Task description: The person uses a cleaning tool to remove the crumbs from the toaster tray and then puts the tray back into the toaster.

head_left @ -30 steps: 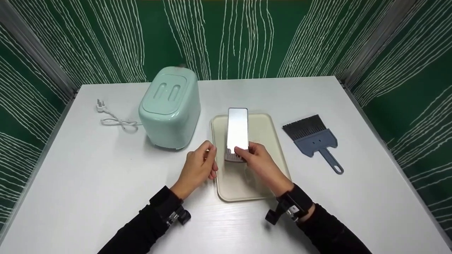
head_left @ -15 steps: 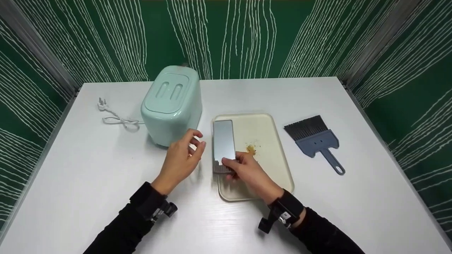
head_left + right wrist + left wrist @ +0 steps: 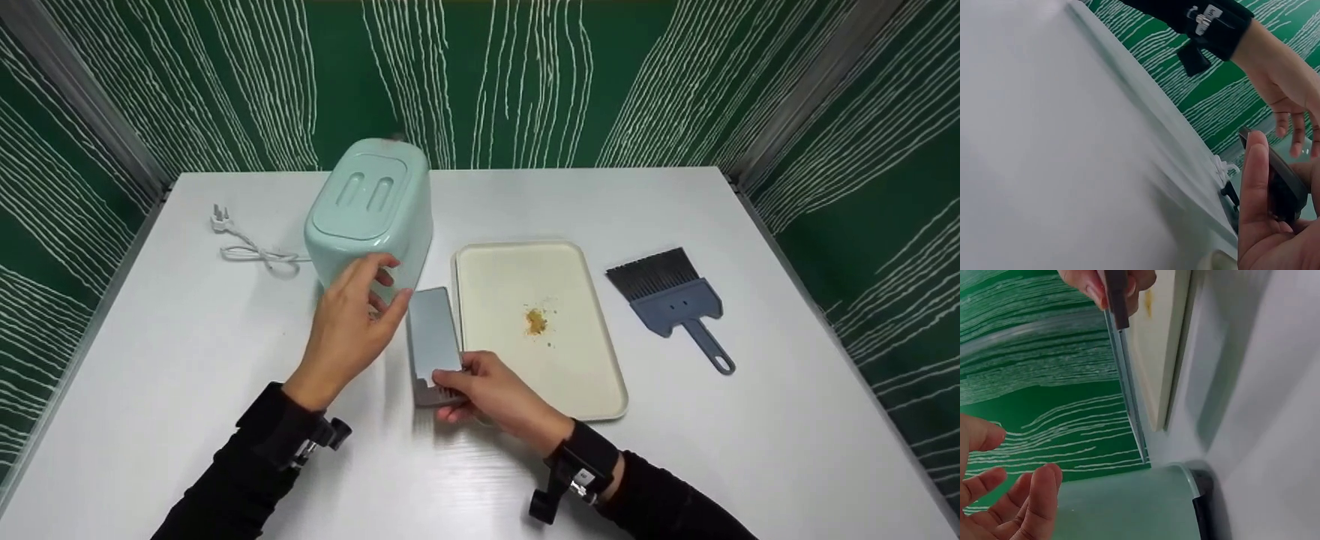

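Observation:
My right hand (image 3: 501, 396) pinches the grey toothed end of a slim metal crumb tray (image 3: 436, 330), thumb on top and fingers beneath. This silver plate is held left of the cream serving tray (image 3: 517, 277), its far end near the mint-green toaster (image 3: 367, 199). In the left wrist view the crumb tray (image 3: 1126, 385) shows edge-on. My left hand (image 3: 341, 330) holds nothing; its fingers are loosely bent in front of the toaster, overlapping its lower side in the head view. Yellowish crumbs (image 3: 535, 321) lie in a small heap on the serving tray.
A dark blue hand brush (image 3: 679, 300) with black bristles lies to the right of the serving tray. Left of the toaster, its white cord and plug (image 3: 255, 251) rest on the white table (image 3: 187, 345). Green walls with white lines enclose the back and sides.
My right hand has carried the crumb tray left and nearer, off the serving tray, uncovering the crumbs. My left hand has moved left, its fingers loosening, to beside the toaster.

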Demonstrator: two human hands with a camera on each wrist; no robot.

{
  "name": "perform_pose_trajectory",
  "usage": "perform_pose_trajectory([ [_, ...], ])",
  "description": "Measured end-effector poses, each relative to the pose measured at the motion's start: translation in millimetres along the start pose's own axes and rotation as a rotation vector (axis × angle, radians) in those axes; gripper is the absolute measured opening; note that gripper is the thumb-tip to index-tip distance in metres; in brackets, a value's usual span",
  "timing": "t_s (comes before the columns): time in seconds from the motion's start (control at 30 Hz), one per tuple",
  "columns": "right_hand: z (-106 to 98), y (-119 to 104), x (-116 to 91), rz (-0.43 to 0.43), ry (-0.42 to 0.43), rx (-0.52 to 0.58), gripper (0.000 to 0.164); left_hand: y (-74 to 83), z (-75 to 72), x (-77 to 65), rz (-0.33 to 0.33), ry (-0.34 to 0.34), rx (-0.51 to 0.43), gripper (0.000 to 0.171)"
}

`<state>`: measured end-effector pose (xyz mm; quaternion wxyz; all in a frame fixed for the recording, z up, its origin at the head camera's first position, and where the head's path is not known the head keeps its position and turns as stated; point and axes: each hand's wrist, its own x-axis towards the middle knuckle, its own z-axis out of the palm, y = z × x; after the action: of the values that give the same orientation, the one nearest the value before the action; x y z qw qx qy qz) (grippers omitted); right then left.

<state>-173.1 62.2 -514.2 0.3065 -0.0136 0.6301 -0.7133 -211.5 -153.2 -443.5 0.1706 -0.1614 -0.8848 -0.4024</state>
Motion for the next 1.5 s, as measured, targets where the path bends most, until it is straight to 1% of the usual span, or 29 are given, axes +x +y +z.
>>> perform_pose_trajectory([
  [0.13, 8.5, 2.9, 0.7, 0.007, -0.021, -0.019, 0.024, -1.6, -7.8, 0.3, 0.041, 0.073, 0.091, 0.035],
  [0.2, 12.0, 4.4, 0.5, 0.012, -0.025, -0.028, 0.023, -2.7, -11.3, 0.3, 0.051, 0.109, 0.133, 0.035],
  [0.27, 15.5, 6.1, 0.3, 0.017, -0.034, -0.030, 0.024, -4.6, -14.3, 1.0, 0.048, 0.146, 0.156, 0.036],
  [0.4, 22.5, 10.4, 0.3, 0.029, -0.060, -0.025, 0.025, -10.6, -21.2, 5.3, -0.001, 0.203, 0.146, 0.038],
  [0.57, 34.6, 16.2, 2.0, 0.059, -0.087, 0.004, 0.023, -23.5, -30.1, 14.5, -0.112, 0.250, 0.102, 0.045],
  [0.73, 50.6, 20.8, 7.0, 0.072, -0.085, 0.060, 0.020, -34.6, -34.8, 21.6, -0.235, 0.240, 0.072, 0.051],
  [0.87, 65.9, 23.2, 14.0, 0.076, -0.061, 0.109, 0.018, -40.4, -34.6, 26.4, -0.295, 0.224, 0.041, 0.058],
  [1.0, 81.8, 27.5, 22.7, 0.079, -0.038, 0.146, 0.015, -45.8, -32.7, 29.9, -0.329, 0.209, 0.003, 0.065],
  [1.2, 101.9, 33.4, 33.8, 0.063, -0.009, 0.221, 0.008, -52.2, -28.0, 34.3, -0.368, 0.192, -0.027, 0.071],
  [1.3, 109.0, 33.8, 38.3, 0.050, 0.012, 0.244, 0.011, -53.7, -26.1, 36.4, -0.389, 0.173, -0.043, 0.072],
  [1.4, 113.4, 33.5, 42.9, 0.037, 0.032, 0.262, 0.017, -54.8, -24.6, 37.7, -0.418, 0.153, -0.087, 0.072],
  [1.5, 116.1, 32.6, 47.8, 0.023, 0.044, 0.288, 0.015, -56.1, -23.5, 39.1, -0.436, 0.132, -0.138, 0.073],
])
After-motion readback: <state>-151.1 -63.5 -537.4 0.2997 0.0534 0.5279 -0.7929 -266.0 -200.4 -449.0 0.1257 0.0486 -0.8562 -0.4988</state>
